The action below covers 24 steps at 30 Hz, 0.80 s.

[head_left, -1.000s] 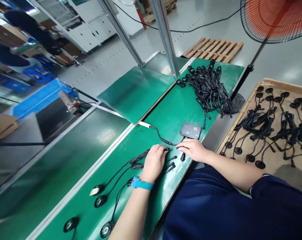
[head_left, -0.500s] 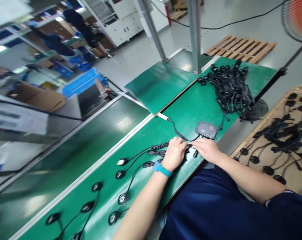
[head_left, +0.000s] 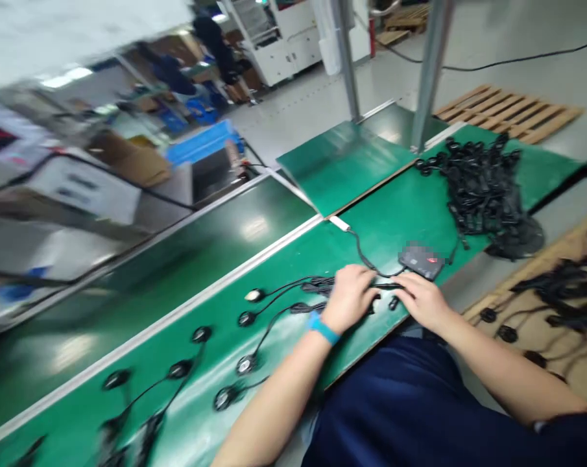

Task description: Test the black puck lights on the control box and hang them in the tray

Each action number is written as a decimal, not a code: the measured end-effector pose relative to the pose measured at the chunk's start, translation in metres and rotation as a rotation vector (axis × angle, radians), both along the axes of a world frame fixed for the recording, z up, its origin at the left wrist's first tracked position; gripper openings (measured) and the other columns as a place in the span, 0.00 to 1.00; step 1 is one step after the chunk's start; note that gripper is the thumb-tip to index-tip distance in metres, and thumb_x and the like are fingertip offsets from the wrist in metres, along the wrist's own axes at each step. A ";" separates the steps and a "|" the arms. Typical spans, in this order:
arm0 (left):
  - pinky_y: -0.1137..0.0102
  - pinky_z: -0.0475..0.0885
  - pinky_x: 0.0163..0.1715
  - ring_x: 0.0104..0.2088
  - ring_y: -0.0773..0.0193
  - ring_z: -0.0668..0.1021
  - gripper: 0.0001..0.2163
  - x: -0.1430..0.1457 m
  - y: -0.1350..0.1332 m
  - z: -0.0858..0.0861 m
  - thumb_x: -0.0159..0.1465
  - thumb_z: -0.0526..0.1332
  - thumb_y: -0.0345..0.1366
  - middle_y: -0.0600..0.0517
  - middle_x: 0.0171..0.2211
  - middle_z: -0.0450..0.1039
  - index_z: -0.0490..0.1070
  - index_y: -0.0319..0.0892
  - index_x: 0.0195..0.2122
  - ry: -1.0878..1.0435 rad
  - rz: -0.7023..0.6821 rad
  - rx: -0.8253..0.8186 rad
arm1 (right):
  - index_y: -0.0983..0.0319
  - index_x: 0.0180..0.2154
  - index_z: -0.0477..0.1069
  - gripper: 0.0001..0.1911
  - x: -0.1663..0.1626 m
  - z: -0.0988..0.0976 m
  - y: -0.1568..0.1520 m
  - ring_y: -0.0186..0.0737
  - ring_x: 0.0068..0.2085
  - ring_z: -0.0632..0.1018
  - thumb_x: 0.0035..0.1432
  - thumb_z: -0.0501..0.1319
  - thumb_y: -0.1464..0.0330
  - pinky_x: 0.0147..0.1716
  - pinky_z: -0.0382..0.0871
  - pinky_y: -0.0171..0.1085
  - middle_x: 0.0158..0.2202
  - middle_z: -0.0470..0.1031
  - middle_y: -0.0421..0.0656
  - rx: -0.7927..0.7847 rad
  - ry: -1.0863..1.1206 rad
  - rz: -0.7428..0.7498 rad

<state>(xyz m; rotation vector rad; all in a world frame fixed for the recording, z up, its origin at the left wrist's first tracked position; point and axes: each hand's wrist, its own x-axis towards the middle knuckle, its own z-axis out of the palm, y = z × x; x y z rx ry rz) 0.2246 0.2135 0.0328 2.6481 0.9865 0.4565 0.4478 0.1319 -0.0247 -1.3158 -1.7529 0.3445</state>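
Note:
My left hand (head_left: 352,295), with a blue band at the wrist, is closed on a black cable (head_left: 386,286) at the front of the green bench. My right hand (head_left: 423,299) pinches the same cable close to a small black box (head_left: 419,261) with a red lit display. A loose black plug (head_left: 394,303) lies just below the fingers. Bundled black cords (head_left: 307,307) run left from under my left hand to round black heads (head_left: 246,364). From the box a lead goes to a white connector (head_left: 339,223).
A heap of black cable assemblies (head_left: 485,185) covers the bench's far right. More lie in a cardboard-coloured tray (head_left: 492,285) at my right. Metal posts (head_left: 427,84) rise behind the bench. A conveyor belt (head_left: 215,240) runs along its far side; a wooden pallet (head_left: 512,113) lies beyond.
The view has swung left, so the bench appears further right. My hands are slightly further apart, with more cable showing between them. The box's display now shows brighter red.

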 end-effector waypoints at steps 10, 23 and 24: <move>0.40 0.75 0.45 0.50 0.33 0.78 0.32 -0.229 0.049 -0.015 0.52 0.57 0.64 0.43 0.44 0.79 0.71 0.48 0.51 0.309 1.011 -0.032 | 0.60 0.51 0.76 0.14 0.060 -0.001 -0.036 0.58 0.59 0.70 0.67 0.64 0.61 0.56 0.70 0.58 0.62 0.67 0.55 0.021 -0.223 -0.333; 0.61 0.74 0.41 0.34 0.55 0.78 0.24 -0.245 0.035 -0.036 0.56 0.62 0.54 0.47 0.35 0.78 0.75 0.40 0.45 -0.032 0.997 -0.165 | 0.58 0.51 0.77 0.15 0.071 -0.009 -0.030 0.59 0.60 0.72 0.68 0.63 0.58 0.55 0.66 0.53 0.64 0.68 0.52 0.020 -0.448 -0.277; 0.62 0.74 0.40 0.33 0.57 0.77 0.24 -0.246 0.035 -0.037 0.56 0.63 0.53 0.48 0.34 0.77 0.75 0.40 0.46 -0.053 1.002 -0.173 | 0.58 0.51 0.77 0.16 0.072 -0.010 -0.029 0.59 0.59 0.72 0.68 0.62 0.58 0.54 0.66 0.52 0.64 0.68 0.52 0.029 -0.454 -0.274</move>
